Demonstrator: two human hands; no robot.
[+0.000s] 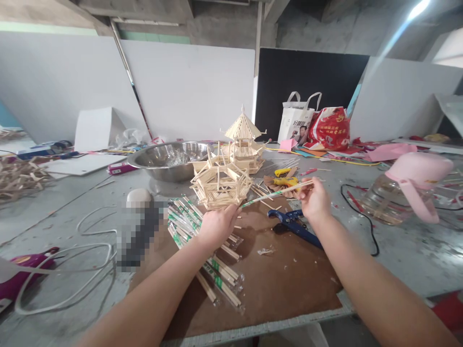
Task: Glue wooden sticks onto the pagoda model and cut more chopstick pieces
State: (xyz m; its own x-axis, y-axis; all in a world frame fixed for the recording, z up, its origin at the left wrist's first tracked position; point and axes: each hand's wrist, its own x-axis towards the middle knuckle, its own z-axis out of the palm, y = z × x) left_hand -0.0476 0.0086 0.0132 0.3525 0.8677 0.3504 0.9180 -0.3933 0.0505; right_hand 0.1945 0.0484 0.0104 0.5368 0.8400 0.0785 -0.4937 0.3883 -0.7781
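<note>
Between my hands stretches a pair of wooden chopsticks (275,192) in a clear, green-printed wrapper. My right hand (315,201) pinches the chopsticks' bare end, while my left hand (218,225) is closed on the wrapper's other end. Under and around my left hand lies a pile of wrapped chopsticks (224,288). Just beyond it stands an open stick frame (220,187), and behind that a pavilion model (242,130) with a pointed roof. A blue-handled cutter (294,225) rests near my right wrist, partly hidden by the forearm.
Yellow tools (285,181) lie beside cut sticks on the brown board (282,294). A steel basin (159,171) stands back left. At right is a pink-lidded bottle (392,197) with a black cord (372,231). A white cable (108,250) and purple glue gun (25,274) sit left.
</note>
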